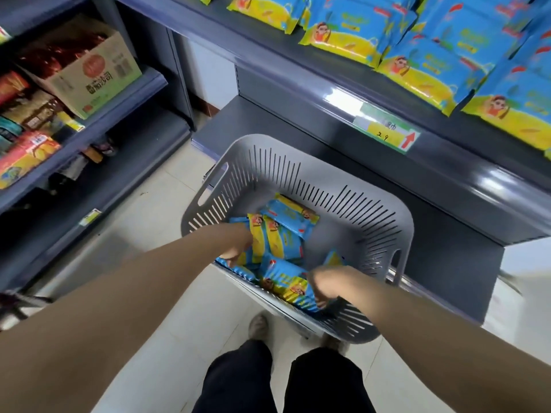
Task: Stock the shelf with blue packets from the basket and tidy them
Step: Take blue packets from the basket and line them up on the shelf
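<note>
A cardboard box [86,73] sat on the shelving at far left. The left hand [240,248] reached into the grey slotted basket [366,222], its fingers lost among the blue packets [286,231], so I could not tell their grip. The packets, glossy blue with yellow bands and a cartoon face, lay jumbled inside. The right hand [320,289] curled its fingers round the front packet [283,281]. Matching packets lined the shelf [447,162] at right.
</note>
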A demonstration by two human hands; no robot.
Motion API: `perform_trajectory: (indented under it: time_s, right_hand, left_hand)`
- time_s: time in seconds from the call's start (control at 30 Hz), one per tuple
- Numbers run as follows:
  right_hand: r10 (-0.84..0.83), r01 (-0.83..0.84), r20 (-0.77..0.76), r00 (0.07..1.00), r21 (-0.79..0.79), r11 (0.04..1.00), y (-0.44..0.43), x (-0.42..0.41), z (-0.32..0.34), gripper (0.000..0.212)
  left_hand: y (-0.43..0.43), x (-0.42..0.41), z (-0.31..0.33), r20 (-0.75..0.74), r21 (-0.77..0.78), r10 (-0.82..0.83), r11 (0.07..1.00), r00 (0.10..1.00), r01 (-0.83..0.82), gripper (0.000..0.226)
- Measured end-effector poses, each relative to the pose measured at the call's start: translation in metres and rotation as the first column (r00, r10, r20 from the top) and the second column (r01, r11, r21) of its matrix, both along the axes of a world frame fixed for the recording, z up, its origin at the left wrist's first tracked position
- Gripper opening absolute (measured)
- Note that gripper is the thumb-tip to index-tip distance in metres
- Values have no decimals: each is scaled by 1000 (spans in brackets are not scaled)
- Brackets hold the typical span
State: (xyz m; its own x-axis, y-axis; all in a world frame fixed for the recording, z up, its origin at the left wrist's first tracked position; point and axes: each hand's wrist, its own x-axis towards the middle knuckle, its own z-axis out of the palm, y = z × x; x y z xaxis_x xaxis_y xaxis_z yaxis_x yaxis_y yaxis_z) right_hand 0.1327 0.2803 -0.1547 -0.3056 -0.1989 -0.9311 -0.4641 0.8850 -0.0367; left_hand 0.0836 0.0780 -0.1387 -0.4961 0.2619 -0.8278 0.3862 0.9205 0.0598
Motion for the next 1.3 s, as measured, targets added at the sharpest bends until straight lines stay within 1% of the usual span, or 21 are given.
perform_trajectory:
  time_s: [0.07, 0.1, 0.17, 0.23, 0.27, 0.33, 0.37, 0.4, 0.43, 0.5, 0.57, 0.63, 0.7, 0.8, 0.9, 0.97, 1.07, 1.13, 1.17, 1.23, 1.3]
  right_hand:
    - [-92, 87, -71, 993, -69, 994, 8, -9, 6, 11]
    - [-156, 144, -107, 982, -106, 984, 12, -15, 12, 9]
    - [-315, 288, -133, 940, -189, 939, 22, -32, 23, 17]
    - [-452, 411, -134, 882, -251, 877, 29, -46, 34, 14]
    - [-496, 444, -144, 856, -286, 849, 32, -52, 38, 20]
    - [-606, 521, -151, 781, -377, 766, 38, -59, 44, 48]
    - [-666, 561, -142, 733, -427, 709, 40, -61, 46, 57]
    - [-702, 569, -145, 697, -484, 665, 42, -62, 49, 60]
    - [-715, 554, -175, 677, -519, 651, 42, -63, 52, 60]
    - [-729, 518, -217, 649, -576, 633, 42, -65, 58, 49]
    - [-767, 513, -205, 608, -636, 576, 40, -65, 66, 30]
    - [-803, 523, -181, 568, -674, 522, 37, -65, 76, 21]
    - [-811, 513, -186, 554, -691, 509, 36, -66, 92, 19]
    - [-802, 480, -212, 558, -706, 521, 39, -69, 124, 13]
    - [-784, 420, -271, 559, -723, 549, 49, -72, 164, 23]
    - [-786, 369, -329, 523, -744, 557, 60, -74, 192, 29]
    - [-823, 333, -368, 432, -783, 525, 88, -75, 233, 36]
    - [-863, 285, -371, 344, -834, 472, 113, -75, 258, 40]
    - [-891, 247, -350, 288, -872, 422, 128, -75, 269, 36]
    - [-947, 167, -274, 165, -939, 301, 161, -73, 288, 18]
    - [-982, 125, -180, 62, -975, 186, 197, -66, 304, 6]
  left_hand:
    - [2, -3, 0, 80, -65, -97, 993, 992, 102, 48]
    - [3, -3, -3, 91, -62, -202, 976, 975, 208, 42]
    - [7, -6, -4, 142, -82, -298, 947, 944, 311, 36]
    - [9, -5, -8, 173, -172, -231, 950, 957, 261, 36]
    - [10, -3, -11, 176, -184, -246, 943, 953, 278, 34]
    - [10, -4, -19, 129, -150, -175, 970, 976, 193, 30]
    - [10, -5, -17, 86, -116, -155, 980, 984, 164, 31]
    - [8, -8, -17, 50, -71, -131, 988, 990, 134, 33]
    - [7, -12, -16, 28, -44, -100, 994, 995, 101, 35]
    - [4, -18, -13, 14, -33, -60, 998, 998, 60, 29]
    - [5, -23, 0, -17, -4, -12, 1000, 1000, 11, 24]
    - [8, -26, 18, -74, 0, -8, 1000, 997, 8, 28]
    - [12, -29, 39, -103, 5, -15, 1000, 995, 15, 32]
    - [21, -32, 72, -151, 35, 5, 999, 988, 0, 31]
    - [35, -31, 113, -201, 129, 34, 992, 979, -8, 34]
    - [48, -33, 141, -183, 214, 98, 975, 978, -57, 32]
    - [67, -36, 183, -118, 334, 189, 932, 975, -140, 18]
    - [83, -36, 207, -109, 406, 174, 906, 979, -116, 20]
    - [94, -35, 218, -123, 439, 151, 895, 981, -82, 24]
    - [119, -35, 237, -174, 506, 110, 862, 979, -7, 30]
    - [147, -37, 253, -264, 559, 62, 823, 963, 101, 27]
